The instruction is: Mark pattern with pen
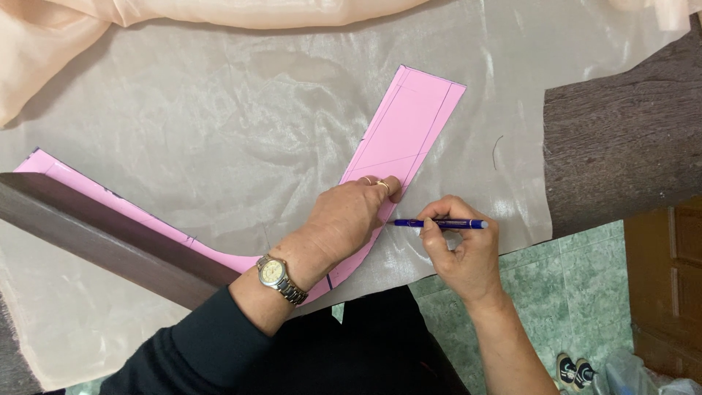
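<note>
A pink paper pattern piece (413,124), curved like a wide V, lies on shiny pale fabric (241,132) spread over a dark wooden table. My left hand (351,219), with rings and a wristwatch, presses flat on the pattern near its bend. My right hand (461,252) grips a blue pen (441,224) lying nearly level, its tip touching the pattern's right edge beside my left fingers.
Bunched peach fabric (44,44) lies along the far edge. Bare dark table (621,139) shows at right. A dark wooden strip (102,234) crosses the pattern's left arm. Green tiled floor (578,285), shoes (574,369) and a wooden cabinet (669,285) sit below right.
</note>
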